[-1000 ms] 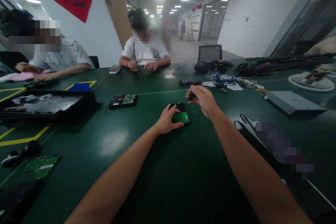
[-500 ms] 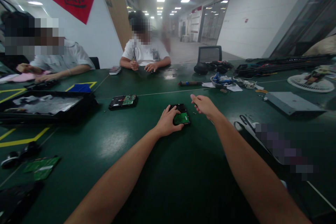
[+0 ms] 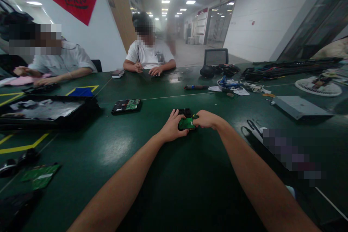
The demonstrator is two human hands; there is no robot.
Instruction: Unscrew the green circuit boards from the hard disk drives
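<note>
A black hard drive [image 3: 184, 112] with a green circuit board [image 3: 186, 123] on top lies on the dark green table [image 3: 152, 174] in front of me. My left hand [image 3: 172, 128] rests on its left side, fingers curled over the edge. My right hand [image 3: 206, 119] is closed at the drive's right edge, fingers pinched against the green board. Whether it still holds the small dark tool is hidden.
A second hard drive [image 3: 127, 105] lies further left. A black tray [image 3: 43, 110] stands at the left, loose green boards [image 3: 40, 177] near the left front. A screwdriver [image 3: 196, 87], cables [image 3: 231, 83] and a grey case [image 3: 300, 106] lie at the right. Two people sit across.
My right hand came down from above the table and closed on the right edge of the hard drive. My left hand stayed on the drive.
</note>
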